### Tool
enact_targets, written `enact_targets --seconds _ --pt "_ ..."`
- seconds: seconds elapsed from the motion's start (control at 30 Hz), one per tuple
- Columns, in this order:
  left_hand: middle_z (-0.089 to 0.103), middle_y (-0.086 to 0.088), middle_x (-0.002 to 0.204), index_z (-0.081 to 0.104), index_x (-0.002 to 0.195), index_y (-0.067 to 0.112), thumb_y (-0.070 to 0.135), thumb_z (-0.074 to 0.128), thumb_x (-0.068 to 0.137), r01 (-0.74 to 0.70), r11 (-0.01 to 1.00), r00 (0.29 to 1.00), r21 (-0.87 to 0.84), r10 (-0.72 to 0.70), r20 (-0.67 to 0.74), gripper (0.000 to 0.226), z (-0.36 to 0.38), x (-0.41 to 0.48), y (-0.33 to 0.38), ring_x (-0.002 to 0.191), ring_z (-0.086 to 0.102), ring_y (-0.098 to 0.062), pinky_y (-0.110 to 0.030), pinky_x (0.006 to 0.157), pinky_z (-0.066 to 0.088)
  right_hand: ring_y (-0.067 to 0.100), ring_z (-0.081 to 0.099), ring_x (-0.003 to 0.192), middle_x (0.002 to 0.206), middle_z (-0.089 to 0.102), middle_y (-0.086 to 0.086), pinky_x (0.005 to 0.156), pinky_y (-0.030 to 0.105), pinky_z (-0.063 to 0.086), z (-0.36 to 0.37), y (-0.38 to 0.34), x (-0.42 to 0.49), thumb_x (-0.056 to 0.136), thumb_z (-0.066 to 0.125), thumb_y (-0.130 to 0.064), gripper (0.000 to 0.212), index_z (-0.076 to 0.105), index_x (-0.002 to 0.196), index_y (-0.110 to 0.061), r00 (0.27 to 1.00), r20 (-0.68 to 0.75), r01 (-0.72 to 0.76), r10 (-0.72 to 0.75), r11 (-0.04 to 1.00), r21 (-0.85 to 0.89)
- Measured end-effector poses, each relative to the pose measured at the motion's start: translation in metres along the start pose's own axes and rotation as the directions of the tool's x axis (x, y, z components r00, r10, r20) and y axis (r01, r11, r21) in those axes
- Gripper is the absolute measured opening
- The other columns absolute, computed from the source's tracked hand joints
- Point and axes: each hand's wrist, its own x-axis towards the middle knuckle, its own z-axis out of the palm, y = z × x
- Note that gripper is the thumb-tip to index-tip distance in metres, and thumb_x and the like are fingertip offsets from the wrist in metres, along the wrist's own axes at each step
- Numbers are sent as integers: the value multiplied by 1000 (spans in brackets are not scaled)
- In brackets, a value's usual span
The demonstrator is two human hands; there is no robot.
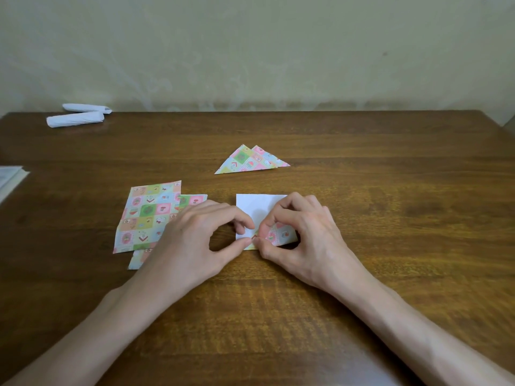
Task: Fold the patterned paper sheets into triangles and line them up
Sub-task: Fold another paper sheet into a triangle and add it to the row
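While the fingers of the left hand (192,235) and right hand (303,232) are pinching the near edge of the sheet (256,204) on the desk (376,168), a triangle fold is beginning, likely needing the lifted corner laid diagonally opposite.

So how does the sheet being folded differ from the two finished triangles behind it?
The sheet being folded lies white side up, with only its near corner turned over to show pattern; the finished triangles show pattern all over. The sheet is mostly a square; the triangles are fully folded. The left hand and right hand both pinch the sheet; the triangles lie untouched, overlapping. Both carry the same pastel checked print.
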Motion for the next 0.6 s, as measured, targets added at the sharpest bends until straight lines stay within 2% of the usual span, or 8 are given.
enact_targets --seconds 0.1,0.23,0.37,0.6 --pt "66 23 92 71 93 37 43 68 87 -16 1000 1000 21 16 14 9 0 1 0 96 62 -3 -38 88 50 4 44 98 97 51 -18 86 29 37 0 0 0 76 58 -66 28 69 85 -42 1000 -6 0 0 1000 0" --pt "66 24 96 73 96 39 52 60 88 -5 1000 999 12 5 45 20 -1 2 0 102 62 -3 -39 92 49 4 45 98 96 51 -18 88 31 40 0 -1 -2 77 59 -65 24 66 83 -43 1000 -14 9 -9 1000 -5" --pt "66 24 97 72 98 40 51 63 88 13 1000 999 5 -13 50 18 -1 2 -1 103 61 -3 -38 93 49 6 47 97 94 51 -19 88 34 42 1 0 -1 75 60 -67 32 66 81 -37 999 -42 -4 4 1000 -4" --pt "65 22 96 67 101 40 56 56 88 1 1000 999 -12 0 45 23 0 1 -2 103 61 -4 -38 96 47 9 45 100 104 48 -20 84 32 38 1 -1 -2 70 57 -71 58 58 115 -34 996 -81 -40 35 997 -63"
